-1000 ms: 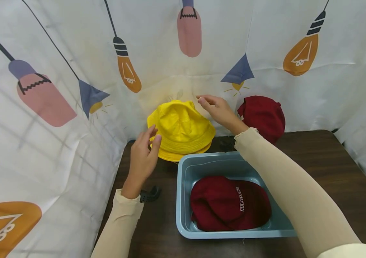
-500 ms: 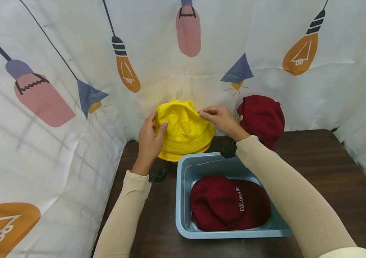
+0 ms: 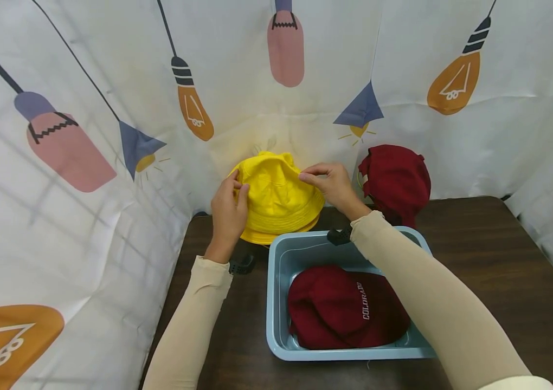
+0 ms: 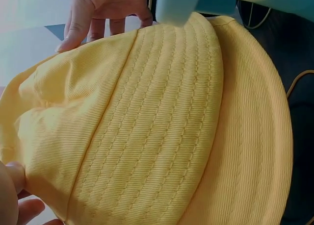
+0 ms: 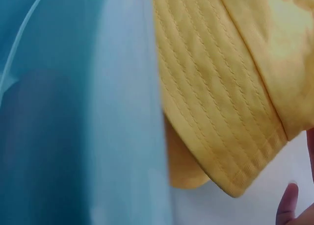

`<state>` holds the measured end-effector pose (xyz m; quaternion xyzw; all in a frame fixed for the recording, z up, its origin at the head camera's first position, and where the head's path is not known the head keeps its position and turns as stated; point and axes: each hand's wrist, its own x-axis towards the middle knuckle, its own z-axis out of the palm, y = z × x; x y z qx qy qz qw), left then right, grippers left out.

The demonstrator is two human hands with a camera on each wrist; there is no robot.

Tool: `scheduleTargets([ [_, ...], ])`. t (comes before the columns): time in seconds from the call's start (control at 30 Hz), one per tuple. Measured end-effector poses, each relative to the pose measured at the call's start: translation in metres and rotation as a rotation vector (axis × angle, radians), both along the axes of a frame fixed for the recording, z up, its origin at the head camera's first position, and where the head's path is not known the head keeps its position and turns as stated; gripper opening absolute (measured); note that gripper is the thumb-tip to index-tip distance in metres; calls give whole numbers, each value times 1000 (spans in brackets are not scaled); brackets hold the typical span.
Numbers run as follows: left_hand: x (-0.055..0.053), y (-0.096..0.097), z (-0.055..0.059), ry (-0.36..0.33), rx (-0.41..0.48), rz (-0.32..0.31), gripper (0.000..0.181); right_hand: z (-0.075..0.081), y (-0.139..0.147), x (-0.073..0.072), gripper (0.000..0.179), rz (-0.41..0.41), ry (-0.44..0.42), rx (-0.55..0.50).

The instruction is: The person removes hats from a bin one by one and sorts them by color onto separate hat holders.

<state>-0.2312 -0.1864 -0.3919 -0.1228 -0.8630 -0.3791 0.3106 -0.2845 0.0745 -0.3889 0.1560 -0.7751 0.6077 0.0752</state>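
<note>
A yellow bucket hat [image 3: 281, 189] stands at the back of the table against the cloth. Below its stitched brim a second yellow brim [image 4: 255, 132] shows. My left hand [image 3: 228, 212] grips the crown's left side, thumb in front and fingers partly hidden behind the fabric. Across from it, my right hand [image 3: 331, 185] pinches the crown's upper right edge with thumb and index finger; its other fingers hang beside the hat in the left wrist view. Close in front is a light blue basin [image 3: 274, 303] holding a dark red cap [image 3: 330, 309] lettered COLORADO.
Another dark red cap [image 3: 396, 181] stands at the back right, beyond my right forearm. The dark wooden table [image 3: 496, 271] has patterned white cloth [image 3: 252, 65] around it. My right sleeve [image 3: 418, 281] crosses over the basin.
My left hand has moved right and up onto the hat's side. My right hand has come down to the crown's edge, and its fingers have closed there. The hat has stayed in place.
</note>
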Motion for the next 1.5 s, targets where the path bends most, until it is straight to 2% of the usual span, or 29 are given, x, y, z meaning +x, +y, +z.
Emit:
scheduleTargets([
  [0.17,-1,-3,0,17,-7,-2,27,-4,-6,0,23,-44,33,-3],
  [0.3,1,-8,-3,-8,7,-12,28,-6,-8,0,25,-80,32,19],
  [0.6,-2,-20,-18,-32,0,-50,24,-11,-7,4,27,-186,-50,168],
  [0.7,-3,-22,-19,-36,-12,-60,25,-11,-6,7,29,-207,-61,183],
  [0.8,-1,-25,-12,-47,-17,-68,25,-7,-7,13,32,-207,-32,179],
  [0.93,-5,-31,2,-63,33,-113,27,0,-13,28,35,-223,90,197],
  [1.03,-17,-33,15,-50,66,-148,33,4,-22,40,40,-274,194,208],
  [1.1,-27,-32,24,-50,52,-151,36,5,-29,47,41,-301,238,200],
  [1.2,-42,-33,33,-110,8,-156,38,3,-39,55,40,-309,275,189],
  [1.3,-54,-34,37,-243,-11,-188,42,0,-47,61,38,-302,289,203],
  [1.4,-61,-37,34,-353,6,-234,46,-3,-53,64,40,-311,295,241],
  [1.5,-64,-40,27,-395,53,-289,48,-4,-57,66,42,-330,288,278],
])
